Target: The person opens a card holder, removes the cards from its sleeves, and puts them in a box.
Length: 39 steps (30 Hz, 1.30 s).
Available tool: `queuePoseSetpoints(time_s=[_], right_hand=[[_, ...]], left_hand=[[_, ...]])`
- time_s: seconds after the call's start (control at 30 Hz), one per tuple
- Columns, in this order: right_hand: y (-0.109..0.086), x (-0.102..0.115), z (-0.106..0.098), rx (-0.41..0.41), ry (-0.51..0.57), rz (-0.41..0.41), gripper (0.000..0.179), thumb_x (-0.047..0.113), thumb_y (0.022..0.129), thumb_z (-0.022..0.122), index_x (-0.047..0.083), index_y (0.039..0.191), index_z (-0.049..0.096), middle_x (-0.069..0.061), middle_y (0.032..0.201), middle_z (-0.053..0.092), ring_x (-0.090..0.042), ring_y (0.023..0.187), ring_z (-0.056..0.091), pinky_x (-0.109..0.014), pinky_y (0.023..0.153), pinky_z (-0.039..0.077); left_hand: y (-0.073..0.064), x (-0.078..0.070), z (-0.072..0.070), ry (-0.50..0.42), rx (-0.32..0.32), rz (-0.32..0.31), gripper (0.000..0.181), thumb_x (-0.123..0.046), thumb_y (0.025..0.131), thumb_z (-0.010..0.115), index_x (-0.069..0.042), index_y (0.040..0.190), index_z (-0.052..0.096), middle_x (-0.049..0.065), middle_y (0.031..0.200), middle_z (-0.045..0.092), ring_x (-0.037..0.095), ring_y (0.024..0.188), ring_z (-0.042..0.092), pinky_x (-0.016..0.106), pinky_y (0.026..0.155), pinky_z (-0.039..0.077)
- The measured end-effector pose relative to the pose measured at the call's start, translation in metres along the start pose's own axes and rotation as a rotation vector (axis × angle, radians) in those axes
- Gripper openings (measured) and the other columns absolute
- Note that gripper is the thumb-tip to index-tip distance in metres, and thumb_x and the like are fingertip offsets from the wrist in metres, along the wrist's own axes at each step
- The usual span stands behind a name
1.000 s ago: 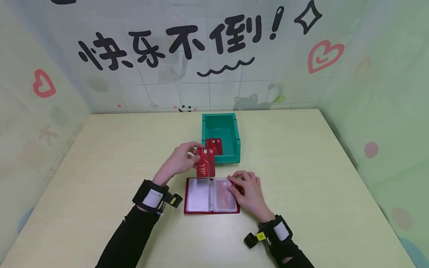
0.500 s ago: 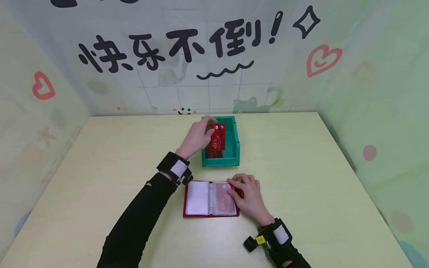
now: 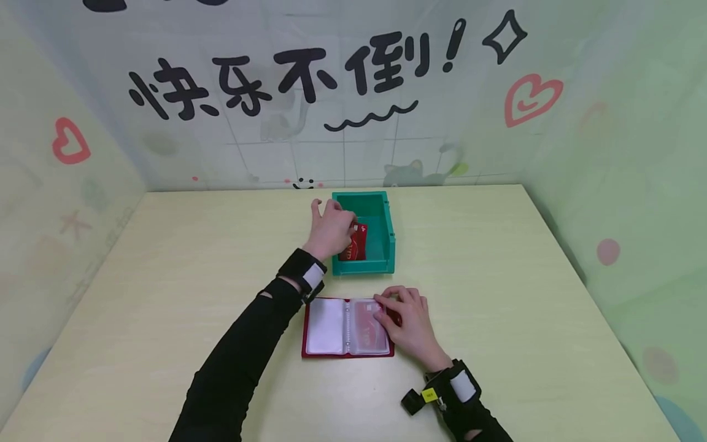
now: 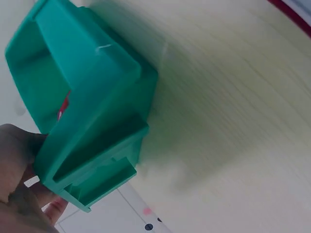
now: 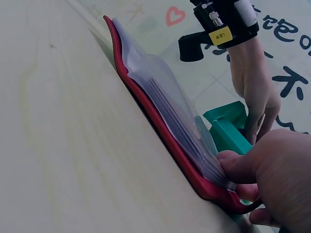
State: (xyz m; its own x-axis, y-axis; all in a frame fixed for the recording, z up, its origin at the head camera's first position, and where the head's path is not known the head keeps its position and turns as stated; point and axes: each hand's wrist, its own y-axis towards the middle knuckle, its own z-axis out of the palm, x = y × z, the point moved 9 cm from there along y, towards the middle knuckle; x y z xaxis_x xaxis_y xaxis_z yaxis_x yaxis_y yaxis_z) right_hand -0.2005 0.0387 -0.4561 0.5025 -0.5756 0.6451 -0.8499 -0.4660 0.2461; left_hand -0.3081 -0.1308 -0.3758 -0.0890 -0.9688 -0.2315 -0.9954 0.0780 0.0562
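My left hand [image 3: 330, 232] reaches over the left wall of a green plastic bin [image 3: 381, 261], fingertips at red cards [image 3: 359, 244] lying inside. Whether it grips a card is hidden by the fingers. In the left wrist view, the fingers are against the bin and a sliver of red card [image 4: 64, 106] shows within. My right hand [image 3: 411, 322] holds the right edge of an open red card album [image 3: 348, 353]; the thumb presses on the clear sleeve pages [image 5: 170, 116] while other fingers lie under the cover. A red card [image 3: 369, 325] shows through the right-hand sleeve.
The album lies flat on a pale wooden table [image 3: 221, 245], in front of the bin. A printed backdrop [image 3: 248, 153] with dark lettering stands at the table's back edge. Both wrists wear black camera straps [image 3: 301, 270].
My left hand has carried a red VIP card from above the album into the bin; the hand now covers the cards' left part. The right hand has kept its place on the album.
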Motion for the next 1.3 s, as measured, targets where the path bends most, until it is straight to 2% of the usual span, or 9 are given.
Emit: queuePoseSetpoints(time_s=[0.27,0.47,0.63,0.8,0.9,1.03,1.1,1.17,1.3], right_hand=[[0.001,0.002,0.002,0.007,0.017,-0.002,0.033,0.015,0.089,0.075,0.006,0.121,0.073,-0.010,0.117,0.062,-0.029,0.113,0.047,-0.049,0.097,0.034],[0.003,0.004,0.003,-0.008,0.003,-0.019,0.032,0.014,0.088,0.075,0.006,0.120,0.074,-0.010,0.116,0.062,-0.029,0.112,0.047,-0.049,0.096,0.034],[0.004,0.006,0.004,-0.016,0.003,-0.033,0.032,0.014,0.088,0.076,0.006,0.119,0.074,-0.010,0.115,0.063,-0.029,0.111,0.047,-0.048,0.095,0.034],[0.004,0.007,0.003,-0.015,0.010,-0.034,0.033,0.014,0.088,0.075,0.006,0.120,0.074,-0.011,0.115,0.063,-0.030,0.111,0.047,-0.050,0.096,0.034],[0.003,0.007,0.002,-0.017,0.006,-0.039,0.032,0.015,0.088,0.076,0.006,0.119,0.074,-0.011,0.115,0.063,-0.030,0.111,0.048,-0.050,0.096,0.035],[0.002,0.005,0.003,-0.018,0.001,-0.042,0.031,0.016,0.088,0.076,0.007,0.118,0.074,-0.011,0.116,0.064,-0.029,0.110,0.048,-0.048,0.095,0.035],[0.002,0.004,0.003,-0.015,0.006,-0.038,0.031,0.017,0.088,0.076,0.008,0.118,0.074,-0.011,0.116,0.063,-0.029,0.111,0.048,-0.048,0.095,0.035],[0.001,0.004,0.002,-0.013,0.019,-0.029,0.032,0.018,0.088,0.076,0.008,0.118,0.073,-0.011,0.117,0.063,-0.030,0.112,0.048,-0.049,0.096,0.035],[0.001,0.004,0.001,-0.016,0.007,-0.016,0.032,0.018,0.087,0.078,0.008,0.117,0.073,-0.011,0.116,0.063,-0.029,0.112,0.048,-0.049,0.095,0.035]], left_hand=[[-0.002,-0.002,0.011,0.262,0.045,0.008,0.011,-0.014,0.097,0.065,-0.012,0.101,0.075,0.015,0.135,0.061,0.034,0.149,0.029,0.061,0.125,0.003],[-0.002,-0.006,0.019,0.365,0.113,-0.048,0.019,-0.015,0.099,0.061,-0.018,0.104,0.078,0.014,0.144,0.059,0.035,0.154,0.022,0.059,0.126,-0.002],[-0.005,-0.006,0.024,0.390,0.109,-0.045,0.018,-0.014,0.097,0.063,-0.019,0.105,0.078,0.014,0.138,0.063,0.034,0.154,0.023,0.058,0.127,0.000],[-0.015,-0.010,0.016,0.274,0.013,0.008,0.016,-0.012,0.097,0.063,-0.016,0.101,0.078,0.014,0.131,0.066,0.034,0.150,0.030,0.058,0.126,0.007],[-0.029,-0.019,0.003,0.164,-0.077,0.071,0.016,-0.013,0.099,0.062,-0.011,0.105,0.076,0.014,0.124,0.067,0.034,0.139,0.042,0.054,0.123,0.024],[-0.062,-0.038,-0.015,-0.010,-0.168,0.181,0.016,-0.014,0.097,0.066,-0.006,0.108,0.075,0.013,0.112,0.068,0.031,0.113,0.054,0.042,0.104,0.048],[-0.080,-0.044,-0.015,-0.123,-0.128,0.204,0.018,-0.015,0.096,0.068,-0.005,0.109,0.074,0.011,0.107,0.069,0.027,0.104,0.057,0.037,0.094,0.054],[-0.098,-0.045,-0.007,-0.255,-0.033,0.191,0.020,-0.015,0.095,0.069,-0.004,0.111,0.073,0.011,0.106,0.070,0.025,0.098,0.061,0.036,0.089,0.057],[-0.127,-0.036,0.020,-0.438,0.161,0.097,0.028,-0.017,0.095,0.069,-0.004,0.120,0.070,0.010,0.112,0.071,0.021,0.092,0.063,0.036,0.084,0.058]])
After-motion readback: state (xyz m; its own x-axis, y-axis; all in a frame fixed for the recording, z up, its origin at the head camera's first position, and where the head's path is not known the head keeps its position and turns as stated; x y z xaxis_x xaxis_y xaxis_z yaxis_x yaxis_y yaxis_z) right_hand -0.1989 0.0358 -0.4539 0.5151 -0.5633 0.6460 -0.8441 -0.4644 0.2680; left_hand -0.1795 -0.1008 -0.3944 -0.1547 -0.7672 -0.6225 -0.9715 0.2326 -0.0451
